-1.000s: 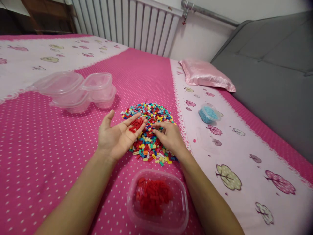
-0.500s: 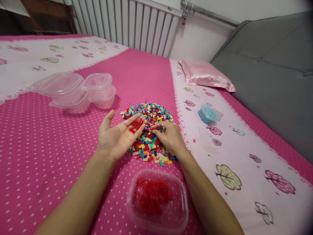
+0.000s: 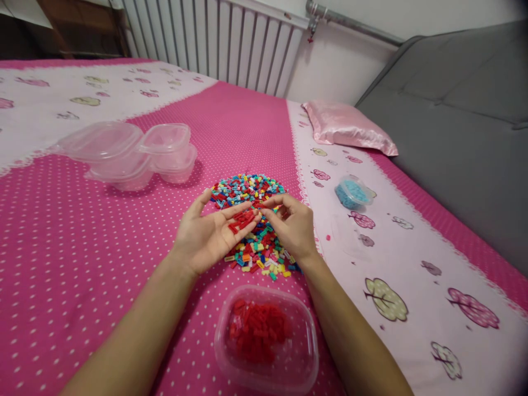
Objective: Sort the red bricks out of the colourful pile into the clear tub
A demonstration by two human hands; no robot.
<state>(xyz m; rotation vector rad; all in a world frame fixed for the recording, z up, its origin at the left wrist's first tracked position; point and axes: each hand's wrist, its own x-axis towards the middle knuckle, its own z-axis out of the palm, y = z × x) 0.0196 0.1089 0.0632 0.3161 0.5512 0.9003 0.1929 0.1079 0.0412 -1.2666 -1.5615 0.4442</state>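
A heap of small coloured bricks [image 3: 251,190] lies on the pink dotted bedspread. My left hand [image 3: 210,234] is cupped palm up over the heap's near side, and several red bricks [image 3: 243,218] rest on its fingers. My right hand [image 3: 292,225] hovers beside it, thumb and forefinger pinched together at the left hand's fingertips; what they hold is too small to make out. A clear tub of red bricks [image 3: 264,333] stands close to me, below both hands.
Empty clear tubs [image 3: 127,151] are stacked at the left. A small tub of blue bricks [image 3: 352,192] sits on the pale strip to the right. A pink pillow [image 3: 348,126], a grey headboard [image 3: 454,121] and a radiator [image 3: 223,38] lie beyond.
My left hand has shifted right and a little nearer to me with its red bricks. My right hand has lifted off the heap and turned to meet the left fingertips.
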